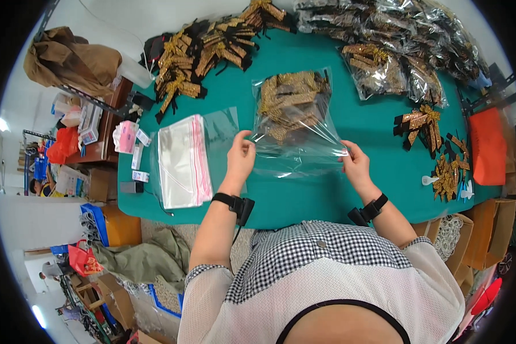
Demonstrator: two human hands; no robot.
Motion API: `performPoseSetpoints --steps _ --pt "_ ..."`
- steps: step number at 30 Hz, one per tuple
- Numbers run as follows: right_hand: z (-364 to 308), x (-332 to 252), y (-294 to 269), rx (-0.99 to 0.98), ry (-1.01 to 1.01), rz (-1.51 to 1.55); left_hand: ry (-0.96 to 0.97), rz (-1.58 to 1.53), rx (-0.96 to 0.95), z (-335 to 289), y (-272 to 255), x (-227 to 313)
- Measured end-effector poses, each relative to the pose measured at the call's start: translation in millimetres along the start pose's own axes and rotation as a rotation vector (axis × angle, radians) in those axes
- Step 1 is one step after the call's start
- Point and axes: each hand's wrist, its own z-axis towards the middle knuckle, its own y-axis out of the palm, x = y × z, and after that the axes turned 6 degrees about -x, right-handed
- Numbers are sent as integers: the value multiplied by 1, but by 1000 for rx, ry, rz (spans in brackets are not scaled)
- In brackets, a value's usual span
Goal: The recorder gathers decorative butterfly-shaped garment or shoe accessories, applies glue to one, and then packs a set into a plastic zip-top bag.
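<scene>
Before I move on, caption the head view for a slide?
Left hand and right hand hold a clear bag of gold-and-black pieces at a green table.

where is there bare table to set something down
Between the filled bag and the loose gold bows at right; also from that bag to the near edge of the table. Crowded: the far right, under bagged bows, and the left, with flat clear bags.

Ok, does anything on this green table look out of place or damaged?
One small thing: some clear plastic sticks out askew to the right of the neater stack of bags. Otherwise, nothing looks spilled or plainly damaged; the filled bag at centre just looks creased.
</scene>
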Motion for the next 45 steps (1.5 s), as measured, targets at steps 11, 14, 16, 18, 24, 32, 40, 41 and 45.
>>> performPoseSetpoints --steps 11,14,16,18,24,32,40,41,45 --pt "-28 21 -27 -172 204 -46 -603 -575 -42 -69 17 -48" --pt "-39 24 -33 -143 276 6 -596 -623 -97 -77 10 -56" --pt "-48 22 -31 -51 303 5 -669 -826 -40 -82 8 -58" --pt "-63 21 -24 126 78 -260 -725 -966 -65 -87 13 -50" --pt "-63 -19 63 -240 -527 -691 -916 -1250 -172 -94 54 -21" --pt "-29 15 121 -389 -598 -759 -642 -1265 -212 -92 64 -26" --pt "-24 10 120 -363 -507 -721 -331 -1025 -192 -94 71 -35" --pt "-22 8 120 -370 -491 -684 -241 -954 -165 -94 72 -35" --pt "-20 7 116 -396 -569 -706 -308 -951 -162 -89 65 -26"
